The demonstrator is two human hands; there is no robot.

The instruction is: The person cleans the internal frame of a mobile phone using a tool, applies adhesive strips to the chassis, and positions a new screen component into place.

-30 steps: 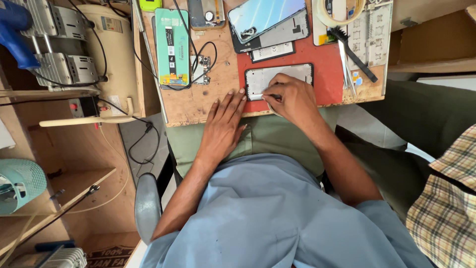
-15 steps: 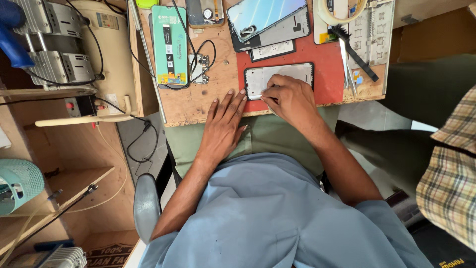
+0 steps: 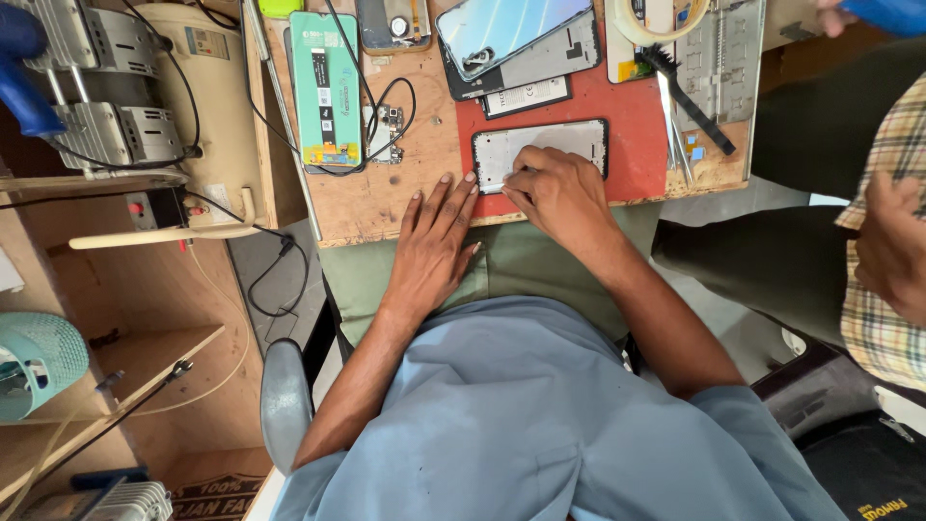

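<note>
Phone back cover [image 3: 555, 145] lies on the red mat [image 3: 632, 145] at the counter [image 3: 386, 198] edge; our right hand [image 3: 559, 193] covers its lower edge, fingers curled, grip hidden. Our left hand [image 3: 434, 241] rests flat, fingers spread, beside it. A co-worker's hand [image 3: 892, 246] is cut off at right.

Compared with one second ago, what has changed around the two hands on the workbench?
Little changed. A co-worker's hand and checked sleeve came further in at the right edge. The left hand stayed flat on the workbench edge, and the right hand stayed on the phone frame on the red mat.
</note>
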